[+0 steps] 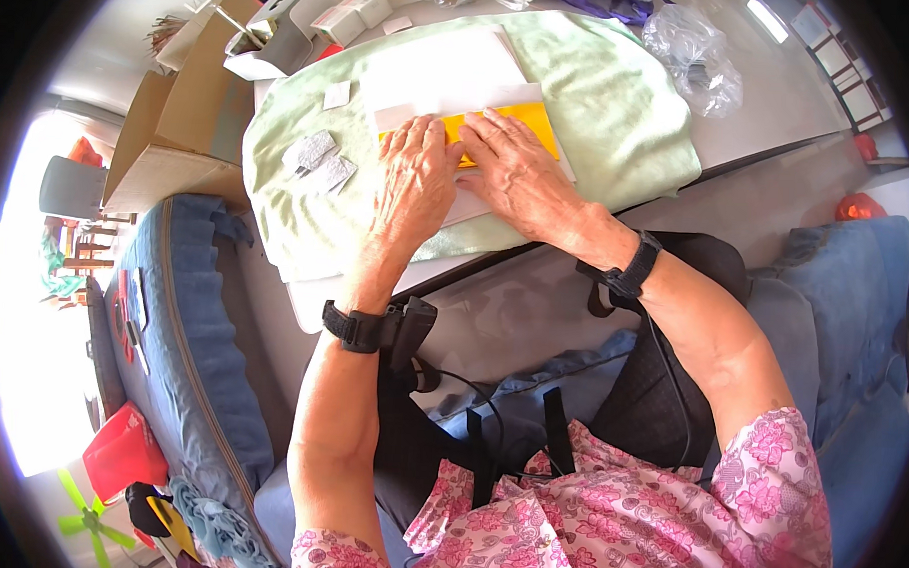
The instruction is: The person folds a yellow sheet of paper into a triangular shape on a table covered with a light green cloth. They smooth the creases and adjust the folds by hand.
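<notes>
My left hand (414, 177) lies flat with its fingers stretched forward over the left part of a yellow strip (536, 121), which looks like paper or card. Beside it, my right hand (518, 171) presses on the same strip, fingers extended and thumb close to the left hand. White paper (437, 63) spreads beyond the strip, and a pale edge shows below it. Under everything lies a light green cloth (626, 110). To the left of my hands are a few small grey patterned pieces (330, 170) and a white square (337, 95).
A cardboard box (195, 115) stands open at the left, near small white boxes (354, 15) at the back. A clear plastic bag (695, 62) sits on the table's right side. Blue-covered seating (208, 315) flanks me. Cables hang from both wristbands.
</notes>
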Tool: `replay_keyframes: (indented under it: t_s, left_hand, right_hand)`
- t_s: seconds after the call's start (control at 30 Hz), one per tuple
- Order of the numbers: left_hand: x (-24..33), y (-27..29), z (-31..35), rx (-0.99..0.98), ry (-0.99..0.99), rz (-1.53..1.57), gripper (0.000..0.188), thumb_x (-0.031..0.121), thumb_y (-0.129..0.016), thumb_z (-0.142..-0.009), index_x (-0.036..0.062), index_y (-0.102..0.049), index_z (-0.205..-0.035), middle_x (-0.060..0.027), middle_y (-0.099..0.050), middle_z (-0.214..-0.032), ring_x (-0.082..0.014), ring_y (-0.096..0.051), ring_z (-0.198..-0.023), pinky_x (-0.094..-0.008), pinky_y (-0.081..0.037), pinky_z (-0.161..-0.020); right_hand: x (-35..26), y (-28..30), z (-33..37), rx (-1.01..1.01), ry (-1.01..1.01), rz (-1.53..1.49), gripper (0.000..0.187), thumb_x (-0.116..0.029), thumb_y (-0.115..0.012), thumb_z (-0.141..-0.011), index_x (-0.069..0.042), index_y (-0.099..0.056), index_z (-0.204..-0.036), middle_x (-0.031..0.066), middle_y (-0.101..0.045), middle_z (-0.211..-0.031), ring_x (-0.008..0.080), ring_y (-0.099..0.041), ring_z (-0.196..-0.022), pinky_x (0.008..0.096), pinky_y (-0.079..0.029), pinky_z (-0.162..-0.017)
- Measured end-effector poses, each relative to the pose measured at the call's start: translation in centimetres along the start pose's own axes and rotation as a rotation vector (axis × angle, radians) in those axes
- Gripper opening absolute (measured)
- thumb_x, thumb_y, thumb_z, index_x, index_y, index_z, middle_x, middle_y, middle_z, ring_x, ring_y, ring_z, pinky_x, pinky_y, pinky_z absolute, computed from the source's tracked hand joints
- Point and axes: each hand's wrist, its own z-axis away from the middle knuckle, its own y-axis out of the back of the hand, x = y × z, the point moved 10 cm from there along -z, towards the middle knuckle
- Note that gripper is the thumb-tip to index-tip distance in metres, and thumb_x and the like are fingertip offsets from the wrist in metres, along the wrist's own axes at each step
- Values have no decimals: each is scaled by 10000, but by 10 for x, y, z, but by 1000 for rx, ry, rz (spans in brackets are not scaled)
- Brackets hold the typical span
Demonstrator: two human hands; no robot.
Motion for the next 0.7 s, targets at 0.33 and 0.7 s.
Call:
replay_keyframes:
  t_s: [0.33, 0.7]
  left_hand:
    - [3, -12, 6, -110, 58, 141, 516, 359, -468, -994, -79, -521, -1264, -283, -515, -1344, -414, -442, -1308, -497, -311, -1111]
    - [-4, -18, 12, -194, 43, 195, 605, 427, -450, -992, -65, -454, -1345, -262, -415, -1447, -402, -354, -1376, -485, -272, -1136]
  right_hand:
    - [0, -5, 1, -25, 15, 8, 512, -125, -577, -884, 82, -463, -1338, 252, -477, -1378, 378, -406, -1339, 479, -299, -1141]
    - [4, -7, 2, -47, 1, -14, 490, -126, -531, -918, 71, -450, -1360, 239, -446, -1415, 377, -377, -1360, 471, -287, -1153]
